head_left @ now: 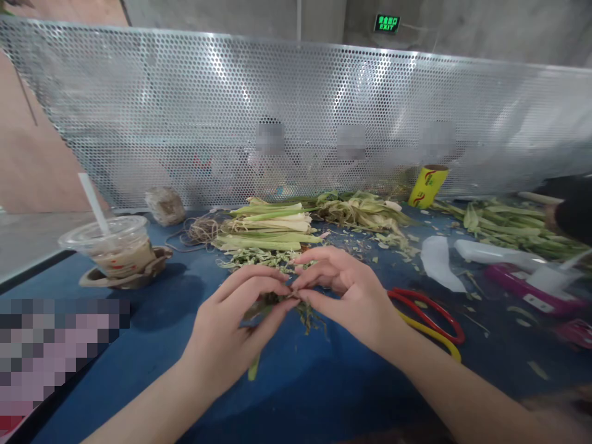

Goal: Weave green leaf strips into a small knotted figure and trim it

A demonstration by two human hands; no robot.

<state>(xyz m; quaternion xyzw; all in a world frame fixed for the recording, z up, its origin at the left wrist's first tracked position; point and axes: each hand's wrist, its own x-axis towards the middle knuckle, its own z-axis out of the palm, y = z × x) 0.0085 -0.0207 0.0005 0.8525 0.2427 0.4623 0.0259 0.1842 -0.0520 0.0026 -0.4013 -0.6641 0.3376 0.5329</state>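
Note:
My left hand [231, 314] and my right hand [346, 293] meet above the blue table. Both are closed, thumbs and fingertips pinching a small bunch of dried herb leaves [308, 317]. Wilted grey-green foliage hangs below the fingers, and part of the bunch is hidden behind them. A green stem end [253, 368] sticks out under my left hand. Just beyond my fingertips lies a pile of similar dried leaves [259, 258]. Behind that pile rests a stack of pale green stalks [272, 228].
At left, a plastic cup [120, 246] with a straw sits in a cardboard holder. Brown twine [203, 230] lies near the stalks. Red looped handles [439, 308] are beside my right forearm. A yellow roll [428, 186] stands before the perforated metal screen [185, 117].

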